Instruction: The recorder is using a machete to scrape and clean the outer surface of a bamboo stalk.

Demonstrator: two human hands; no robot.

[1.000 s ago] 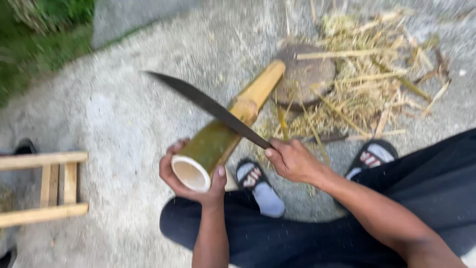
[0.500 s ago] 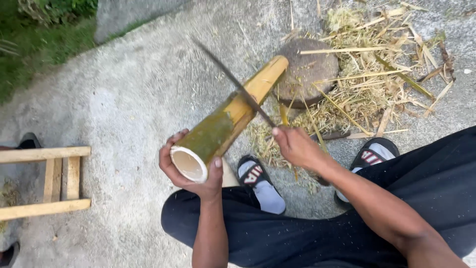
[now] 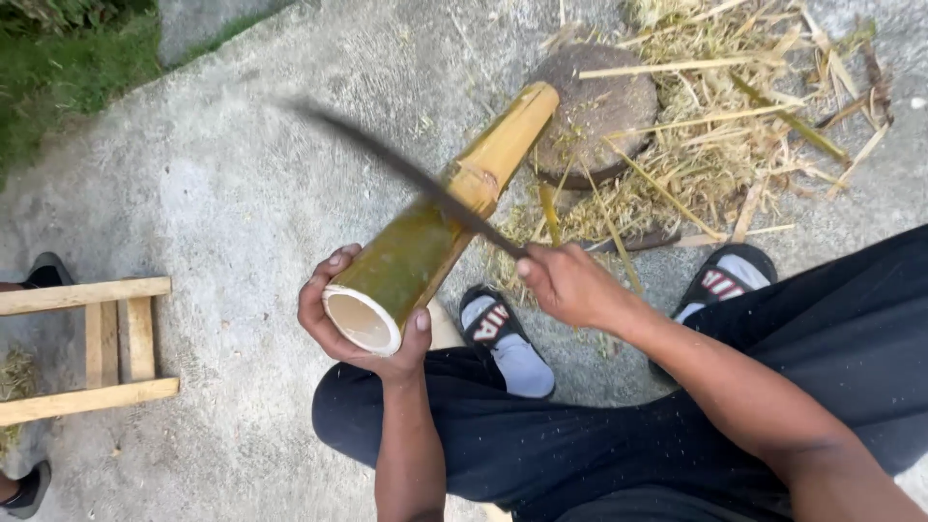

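left hand (image 3: 362, 324): curling around the bamboo tube (image 3: 440, 227)'s open end
right hand (image 3: 570, 285): gripping the blurred blade (image 3: 406, 174), lying across the bamboo

Rough grey concrete ground (image 3: 222, 193) all around. Top left, a strip of green grass (image 3: 58, 68). Far left, a pale wooden frame (image 3: 87, 348) of crossed slats, a dark shoe (image 3: 43, 271) just above it. Top right, a round wooden chopping block (image 3: 604, 106), half buried in dry yellow splinters and shavings (image 3: 744, 126). Lower down, two sandals (image 3: 503, 333) over grey socks, dark trousers (image 3: 619, 445) beneath.
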